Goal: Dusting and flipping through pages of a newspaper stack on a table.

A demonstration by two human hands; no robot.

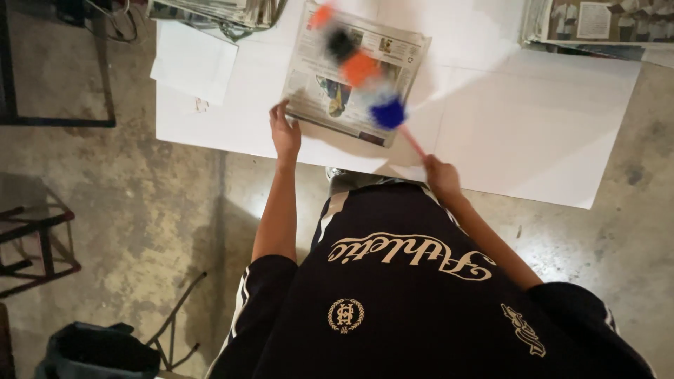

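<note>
The feather duster (pixel 361 70) shows orange, black and blue tufts on a pink-red handle. The folded newspaper (pixel 351 77) is grey-white with small colour pictures. The large paper sheets (pixel 533 126) are white, the concrete floor (pixel 140 210) mottled grey-brown.

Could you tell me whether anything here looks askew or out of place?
The folded newspaper under the left hand lies tilted against the white sheets' edges. The duster in the right hand is blurred. A smaller white sheet overhangs the left edge. Nothing looks spilled or damaged.
</note>
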